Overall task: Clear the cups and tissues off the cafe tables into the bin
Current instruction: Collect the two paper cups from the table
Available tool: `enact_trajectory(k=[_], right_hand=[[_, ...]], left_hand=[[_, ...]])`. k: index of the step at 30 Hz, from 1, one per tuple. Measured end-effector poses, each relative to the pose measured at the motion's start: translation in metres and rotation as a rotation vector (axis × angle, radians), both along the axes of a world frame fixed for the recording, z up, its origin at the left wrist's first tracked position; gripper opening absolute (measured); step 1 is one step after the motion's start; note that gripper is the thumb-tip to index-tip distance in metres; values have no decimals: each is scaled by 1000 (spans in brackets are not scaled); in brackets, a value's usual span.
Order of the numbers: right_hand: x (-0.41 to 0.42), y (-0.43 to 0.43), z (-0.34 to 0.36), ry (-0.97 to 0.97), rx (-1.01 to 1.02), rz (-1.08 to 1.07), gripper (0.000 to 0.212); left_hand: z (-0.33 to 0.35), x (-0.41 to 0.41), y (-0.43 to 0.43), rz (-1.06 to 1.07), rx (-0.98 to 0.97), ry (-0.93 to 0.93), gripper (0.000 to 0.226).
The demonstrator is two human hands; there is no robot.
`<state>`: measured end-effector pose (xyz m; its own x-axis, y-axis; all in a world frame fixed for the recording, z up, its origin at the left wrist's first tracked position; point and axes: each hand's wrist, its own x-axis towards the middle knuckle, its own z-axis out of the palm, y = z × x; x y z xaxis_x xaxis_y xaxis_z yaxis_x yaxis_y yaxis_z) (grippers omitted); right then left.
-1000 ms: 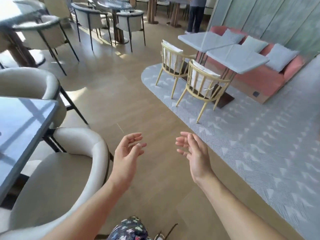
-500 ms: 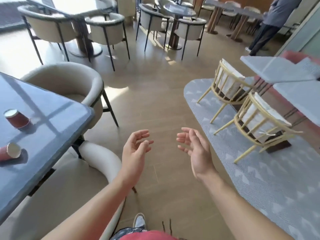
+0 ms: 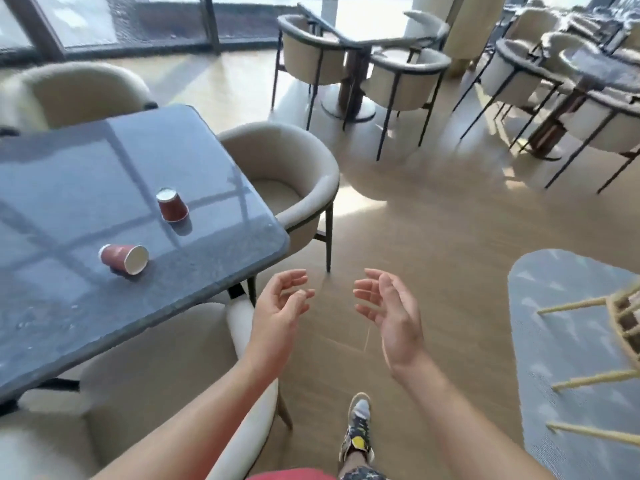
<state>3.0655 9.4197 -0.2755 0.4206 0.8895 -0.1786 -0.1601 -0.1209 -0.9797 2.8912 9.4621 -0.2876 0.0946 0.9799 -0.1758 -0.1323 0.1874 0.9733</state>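
both hands (image 3: 282, 311) (image 3: 389, 315) empty, fingers loose, apart, near table (image 3: 86, 306) w/ 2 cups (image 3: 172, 205) (image 3: 124, 258).

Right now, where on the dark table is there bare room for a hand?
On the dark glossy table: bare across the far half behind the inverted red paper cup, and along the near edge in front of the tipped red paper cup. Tightest between the two cups.

Single head-worn wide-angle view. Camera looked forward and steeply down over wearer's forearms. Left hand (image 3: 281, 308) and right hand (image 3: 391, 318) lay close to lens, low centre. Dark table (image 3: 69, 188) spread left of left hand; floor (image 3: 433, 237) ran beyond both hands to far chairs.
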Motion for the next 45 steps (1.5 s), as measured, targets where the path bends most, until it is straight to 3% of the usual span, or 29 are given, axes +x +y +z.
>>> enact_trajectory(k=[4, 12, 17, 22, 29, 36, 39, 45], right_hand=[[33, 73, 0, 21, 7, 206, 54], [74, 184, 7, 60, 0, 500, 38], [34, 241, -1, 62, -24, 703, 50], [-13, 297, -8, 25, -14, 862, 37], [-73, 381, -18, -24, -5, 942, 37], [-124, 442, -42, -154, 28, 1032, 49], [-144, 464, -58, -309, 80, 1102, 46], [-208, 518, -109, -603, 164, 1269, 72]], left_hand=[[4, 31, 39, 205, -9, 40, 29], [14, 72, 93, 519, -34, 49, 30], [6, 47, 111, 748, -70, 53, 29], [-8, 13, 148, 931, -97, 28, 27], [-16, -32, 225, 980, -108, 4, 25], [-21, -74, 268, 1078, -161, -11, 20], [-26, -84, 278, 1121, -168, 18, 25], [-31, -100, 290, 1187, -211, 80, 26]])
